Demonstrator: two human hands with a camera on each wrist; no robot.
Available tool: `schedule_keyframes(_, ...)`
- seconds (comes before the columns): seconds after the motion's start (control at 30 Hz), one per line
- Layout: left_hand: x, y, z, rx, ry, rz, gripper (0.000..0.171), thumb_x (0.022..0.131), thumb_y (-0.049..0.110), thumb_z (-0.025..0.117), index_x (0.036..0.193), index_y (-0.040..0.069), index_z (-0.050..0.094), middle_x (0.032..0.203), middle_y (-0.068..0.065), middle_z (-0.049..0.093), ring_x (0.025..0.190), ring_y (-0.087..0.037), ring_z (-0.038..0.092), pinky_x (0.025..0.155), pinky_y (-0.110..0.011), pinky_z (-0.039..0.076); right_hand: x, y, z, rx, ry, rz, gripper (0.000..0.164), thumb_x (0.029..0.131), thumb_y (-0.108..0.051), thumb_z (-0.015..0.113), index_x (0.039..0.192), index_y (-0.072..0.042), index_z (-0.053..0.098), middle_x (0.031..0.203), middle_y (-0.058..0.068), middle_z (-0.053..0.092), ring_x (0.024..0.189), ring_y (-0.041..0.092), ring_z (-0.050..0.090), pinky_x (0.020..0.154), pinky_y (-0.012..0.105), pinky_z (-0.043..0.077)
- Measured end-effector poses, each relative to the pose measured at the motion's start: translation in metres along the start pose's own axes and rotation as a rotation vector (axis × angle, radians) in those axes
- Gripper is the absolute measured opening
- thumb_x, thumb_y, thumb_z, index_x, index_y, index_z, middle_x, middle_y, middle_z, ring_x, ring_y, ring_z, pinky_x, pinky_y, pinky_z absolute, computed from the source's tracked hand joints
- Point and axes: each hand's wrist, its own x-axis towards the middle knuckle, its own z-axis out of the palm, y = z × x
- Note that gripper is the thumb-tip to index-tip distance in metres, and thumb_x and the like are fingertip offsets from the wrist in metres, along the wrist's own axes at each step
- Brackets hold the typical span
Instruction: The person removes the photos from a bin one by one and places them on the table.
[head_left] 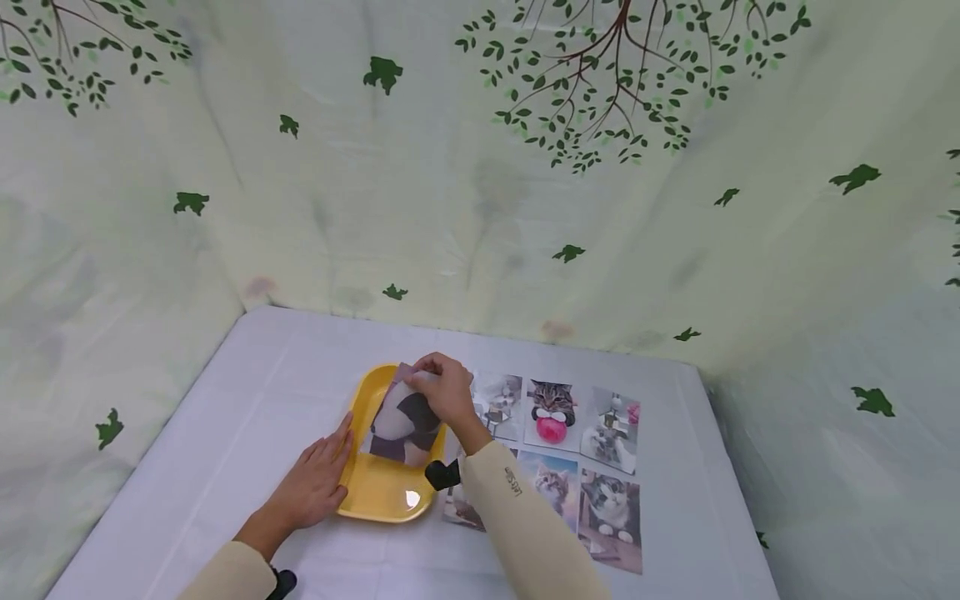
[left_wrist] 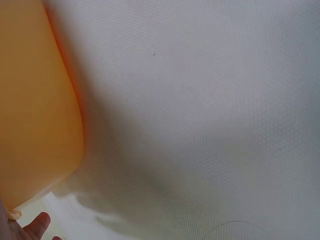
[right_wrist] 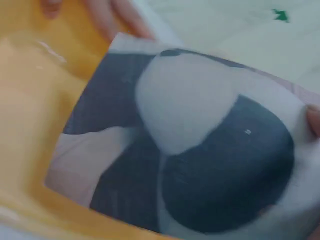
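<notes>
My right hand (head_left: 446, 392) pinches the top edge of a printed photo card (head_left: 401, 425) with a grey, black and pinkish picture. The card is tilted over a yellow tray (head_left: 382, 496); in the right wrist view the photo card (right_wrist: 200, 140) fills much of the frame, with fingertips at its right edge. My left hand (head_left: 318, 479) rests along the tray's left edge, its fingers fairly straight. In the left wrist view the tray's outer wall (left_wrist: 40, 110) shows at left, with part of the hand at the bottom corner.
Right of the tray lie several cat photo cards in two rows, among them a cat with a pink ball (head_left: 551, 412) and a grey-and-white cat (head_left: 611, 512). My right forearm partly covers the lower row. A white cloth covers the table (head_left: 247, 400); leaf-printed curtains (head_left: 450, 208) stand behind.
</notes>
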Motion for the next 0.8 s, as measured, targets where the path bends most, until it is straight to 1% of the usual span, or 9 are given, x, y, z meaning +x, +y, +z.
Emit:
schedule_keyframes(0.03,0.000,0.000,0.000,-0.001,-0.001,-0.003,0.071,0.082,0.018,0.058,0.141,-0.015,0.035,0.159,-0.017,0.009,0.136,-0.036,0.032,0.109,-0.056,0.026,0.000,-0.003,-0.007,0.012,-0.006,0.005,0.011,0.083,-0.023,0.073,0.088,-0.014,0.070,0.084,-0.005,0.068,0.086,0.013,0.060,0.106,0.057,0.018)
schedule_keyframes(0.07,0.000,0.001,-0.001,-0.003,-0.003,-0.006,0.072,0.081,0.018,0.058,0.140,-0.015,0.035,0.159,-0.017,0.009,0.136,-0.036,0.032,0.109,-0.056,0.026,0.000,-0.006,-0.014,0.032,-0.014,0.013,0.011,0.083,-0.022,0.074,0.088,-0.013,0.070,0.084,-0.004,0.068,0.085,0.014,0.059,0.107,0.056,0.021)
schedule_keyframes(0.13,0.000,0.001,-0.001,-0.004,-0.005,-0.013,0.072,0.081,0.019,0.058,0.141,-0.015,0.035,0.159,-0.017,0.008,0.137,-0.035,0.031,0.109,-0.056,0.026,0.000,-0.011,-0.028,0.066,-0.032,0.024,0.012,0.083,-0.022,0.074,0.088,-0.012,0.069,0.086,-0.003,0.067,0.085,0.014,0.058,0.104,0.050,0.032)
schedule_keyframes(0.2,0.000,0.001,-0.001,0.006,0.003,-0.012,0.072,0.081,0.019,0.059,0.140,-0.015,0.035,0.158,-0.017,0.010,0.136,-0.036,0.031,0.109,-0.056,0.027,0.000,-0.014,-0.042,0.105,-0.045,0.022,0.013,0.083,-0.020,0.074,0.089,-0.010,0.069,0.089,0.000,0.067,0.085,0.015,0.058,0.095,0.042,0.044)
schedule_keyframes(0.27,0.000,0.001,0.000,0.012,0.013,-0.007,0.072,0.080,0.019,0.059,0.140,-0.015,0.036,0.158,-0.017,0.011,0.136,-0.036,0.032,0.109,-0.055,0.028,-0.001,-0.016,-0.057,0.136,-0.049,0.028,0.013,0.083,-0.018,0.074,0.090,-0.009,0.068,0.091,0.001,0.067,0.085,0.017,0.057,0.080,0.035,0.050)
schedule_keyframes(0.37,0.001,0.002,0.000,0.015,0.011,-0.004,0.072,0.080,0.019,0.059,0.140,-0.015,0.036,0.158,-0.017,0.011,0.136,-0.035,0.032,0.109,-0.055,0.028,-0.002,-0.016,-0.082,0.158,-0.035,0.019,0.014,0.083,-0.017,0.074,0.091,-0.007,0.068,0.092,0.004,0.067,0.086,0.018,0.056,0.075,0.030,0.048)
schedule_keyframes(0.5,0.002,0.002,0.000,0.012,-0.002,-0.007,0.072,0.081,0.018,0.059,0.140,-0.015,0.035,0.158,-0.017,0.010,0.136,-0.035,0.033,0.109,-0.055,0.028,-0.006,-0.012,-0.118,0.171,-0.005,0.021,0.015,0.082,-0.016,0.075,0.091,-0.006,0.068,0.090,0.004,0.065,0.085,0.020,0.056,0.074,0.031,0.047)
schedule_keyframes(0.67,0.003,0.001,0.000,0.014,0.010,0.004,0.071,0.081,0.018,0.059,0.140,-0.015,0.036,0.158,-0.016,0.009,0.134,-0.036,0.035,0.108,-0.055,0.029,-0.011,0.002,-0.164,0.173,0.048,0.016,0.017,0.084,-0.015,0.073,0.093,-0.001,0.067,0.085,0.007,0.062,0.081,0.021,0.054,0.072,0.030,0.046)
schedule_keyframes(0.8,0.003,-0.001,0.001,0.010,0.017,0.014,0.071,0.080,0.017,0.059,0.139,-0.016,0.037,0.158,-0.017,0.010,0.132,-0.037,0.038,0.107,-0.055,0.029,-0.018,0.020,-0.197,0.158,0.117,0.060,0.022,0.085,-0.016,0.073,0.095,0.002,0.065,0.083,0.004,0.061,0.078,0.019,0.053,0.069,0.027,0.046)
